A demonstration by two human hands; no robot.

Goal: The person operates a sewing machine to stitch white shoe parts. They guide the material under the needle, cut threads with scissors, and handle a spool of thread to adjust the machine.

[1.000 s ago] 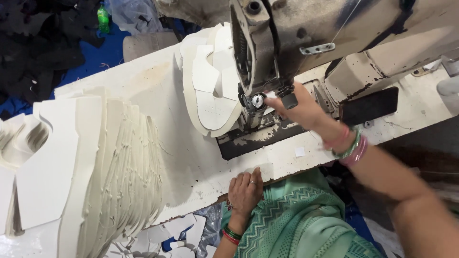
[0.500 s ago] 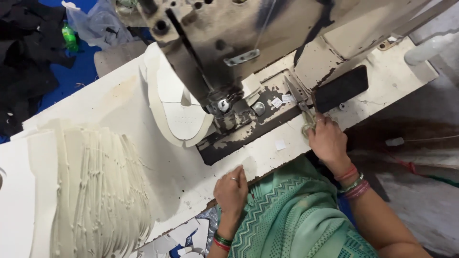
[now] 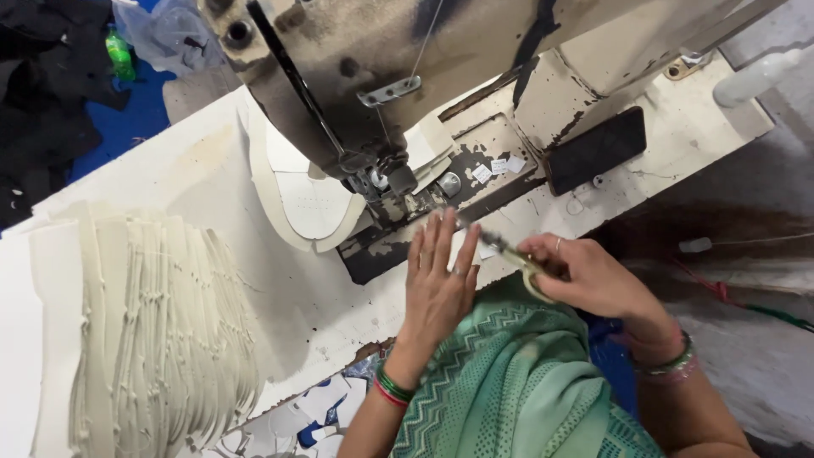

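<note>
Only the one head view here, looking straight down at a beat-up sewing machine (image 3: 441, 68) on a white table (image 3: 195, 161).

The left hand (image 3: 439, 284) is flat, fingers straight and close together, pointing up toward the needle area. It lies on the table edge right in front of the dark metal plate (image 3: 398, 237) under the machine's foot, palm down, holding nothing. Green and red bangles (image 3: 392, 388) sit on that wrist.

The right hand (image 3: 593, 278) is curled around a small pair of scissors (image 3: 513, 254) with pale yellowish handles. The blades poke out to the left, and the tips end just beside the left hand's fingertips. Can't tell if the blades are touching the fingers or just above them. More bangles (image 3: 670, 365) on the right wrist.

A cream shoe piece (image 3: 314, 208) sits under the machine's foot, curving out to the left across the table. Further left there's a big stack of similar cream pieces (image 3: 153, 322), fanned out with threads running between them.

A black rectangular pad (image 3: 598, 151) lies on the machine base to the right, with a few small white tags (image 3: 496, 168) near it. Green patterned cloth (image 3: 509, 382) covers the person's lap at the bottom.
</note>
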